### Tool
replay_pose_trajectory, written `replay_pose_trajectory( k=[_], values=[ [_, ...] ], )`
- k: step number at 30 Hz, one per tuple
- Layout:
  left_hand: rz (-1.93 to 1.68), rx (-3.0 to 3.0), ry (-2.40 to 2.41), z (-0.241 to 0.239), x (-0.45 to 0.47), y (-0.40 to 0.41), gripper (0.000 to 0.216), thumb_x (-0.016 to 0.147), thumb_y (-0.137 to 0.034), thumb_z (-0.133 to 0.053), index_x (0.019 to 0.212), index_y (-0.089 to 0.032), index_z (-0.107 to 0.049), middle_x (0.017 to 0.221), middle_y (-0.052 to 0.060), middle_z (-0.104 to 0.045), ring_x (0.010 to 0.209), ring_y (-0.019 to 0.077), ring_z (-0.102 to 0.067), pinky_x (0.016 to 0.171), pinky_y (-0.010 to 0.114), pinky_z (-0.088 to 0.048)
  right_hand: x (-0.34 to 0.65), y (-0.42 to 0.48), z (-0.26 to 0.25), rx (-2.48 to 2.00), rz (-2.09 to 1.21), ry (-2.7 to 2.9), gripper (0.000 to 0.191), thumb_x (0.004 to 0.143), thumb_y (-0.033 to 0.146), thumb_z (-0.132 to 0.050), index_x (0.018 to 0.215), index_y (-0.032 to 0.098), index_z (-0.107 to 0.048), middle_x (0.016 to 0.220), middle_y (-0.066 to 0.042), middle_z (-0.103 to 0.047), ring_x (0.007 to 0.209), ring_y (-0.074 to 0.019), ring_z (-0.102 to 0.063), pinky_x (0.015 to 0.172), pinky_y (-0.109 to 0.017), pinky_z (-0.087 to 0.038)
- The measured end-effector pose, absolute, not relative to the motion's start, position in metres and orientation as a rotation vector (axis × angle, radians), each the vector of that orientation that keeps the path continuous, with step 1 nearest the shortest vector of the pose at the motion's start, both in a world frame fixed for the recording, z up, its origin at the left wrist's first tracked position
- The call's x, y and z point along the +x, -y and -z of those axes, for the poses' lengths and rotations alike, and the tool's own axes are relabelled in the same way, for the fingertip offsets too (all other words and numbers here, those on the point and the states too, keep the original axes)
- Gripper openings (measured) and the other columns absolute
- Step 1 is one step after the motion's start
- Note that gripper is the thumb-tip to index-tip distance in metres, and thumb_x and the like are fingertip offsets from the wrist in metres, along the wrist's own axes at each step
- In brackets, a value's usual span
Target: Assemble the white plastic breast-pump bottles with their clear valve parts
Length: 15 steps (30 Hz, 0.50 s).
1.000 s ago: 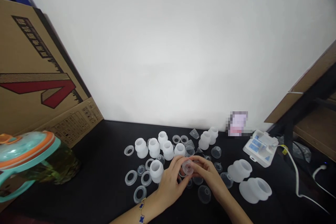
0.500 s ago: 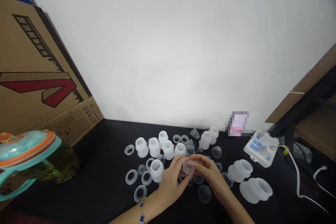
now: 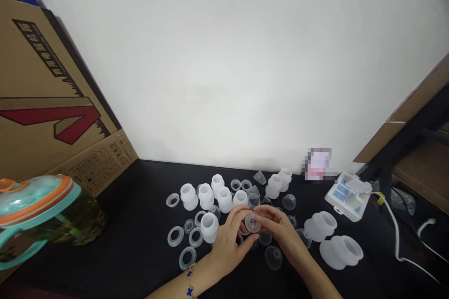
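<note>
Where the left hand [image 3: 225, 244] and right hand [image 3: 279, 229] meet: clear round piece [image 3: 252, 223], lower centre of the frame.
Left hand: grasping the piece between thumb and fingers.
Right hand: thumb and fingers closed on the piece's right edge.
White containers [image 3: 209, 228]: several upright, lower centre.
Translucent rings [image 3: 170, 239]: flat on black tabletop [image 3: 133, 243], left of lower centre.

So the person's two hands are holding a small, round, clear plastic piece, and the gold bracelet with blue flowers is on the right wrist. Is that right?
No, the head view shows the gold bracelet with blue flowers on the left wrist. The left hand and right hand do hold the small, round, clear plastic piece.
</note>
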<state>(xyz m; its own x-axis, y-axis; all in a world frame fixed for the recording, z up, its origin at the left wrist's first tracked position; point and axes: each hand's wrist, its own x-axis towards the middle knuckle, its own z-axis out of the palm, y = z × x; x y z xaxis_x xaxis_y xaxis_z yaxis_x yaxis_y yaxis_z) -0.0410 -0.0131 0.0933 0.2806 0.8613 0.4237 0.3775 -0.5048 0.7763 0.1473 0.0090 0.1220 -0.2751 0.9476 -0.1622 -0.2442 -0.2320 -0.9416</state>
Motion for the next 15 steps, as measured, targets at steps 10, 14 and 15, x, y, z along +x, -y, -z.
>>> replay_pose_trajectory(
  k=[10,14,15],
  values=[
    [-1.223,2.083,-1.029,-0.0916,-0.0430,0.0110,0.018,0.101,-0.024,-0.054,0.116,-0.027,-0.062,0.124,0.008,-0.059,0.071,0.0115,-0.066,0.067,0.027,-0.060,0.1480,-0.0117,-0.1181,-1.035,-1.657,1.104,0.029,0.078,0.041,-0.084,0.099,0.021,-0.077,0.083,-0.002,-0.076,0.077,-0.0183,-0.069,0.071,-0.027,-0.054],
    [-1.268,2.104,-0.996,-0.0913,-0.0420,0.0101,0.015,0.100,-0.022,-0.054,0.111,-0.024,-0.064,0.109,0.007,-0.062,0.072,0.0126,-0.065,0.064,0.024,-0.058,0.1484,-0.0129,-0.1169,-1.046,-1.669,1.134,0.033,0.075,0.043,-0.086,0.098,0.021,-0.076,0.083,-0.002,-0.076,0.075,-0.0189,-0.070,0.068,-0.027,-0.055],
    [-1.277,2.111,-0.993,-0.0913,-0.0418,0.0098,0.014,0.100,-0.021,-0.054,0.109,-0.023,-0.064,0.105,0.006,-0.062,0.071,0.0128,-0.065,0.064,0.024,-0.058,0.1484,-0.0132,-0.1174,-1.049,-1.666,1.134,0.035,0.074,0.044,-0.087,0.097,0.021,-0.075,0.083,-0.002,-0.077,0.074,-0.0190,-0.070,0.068,-0.027,-0.054]
  ],
)
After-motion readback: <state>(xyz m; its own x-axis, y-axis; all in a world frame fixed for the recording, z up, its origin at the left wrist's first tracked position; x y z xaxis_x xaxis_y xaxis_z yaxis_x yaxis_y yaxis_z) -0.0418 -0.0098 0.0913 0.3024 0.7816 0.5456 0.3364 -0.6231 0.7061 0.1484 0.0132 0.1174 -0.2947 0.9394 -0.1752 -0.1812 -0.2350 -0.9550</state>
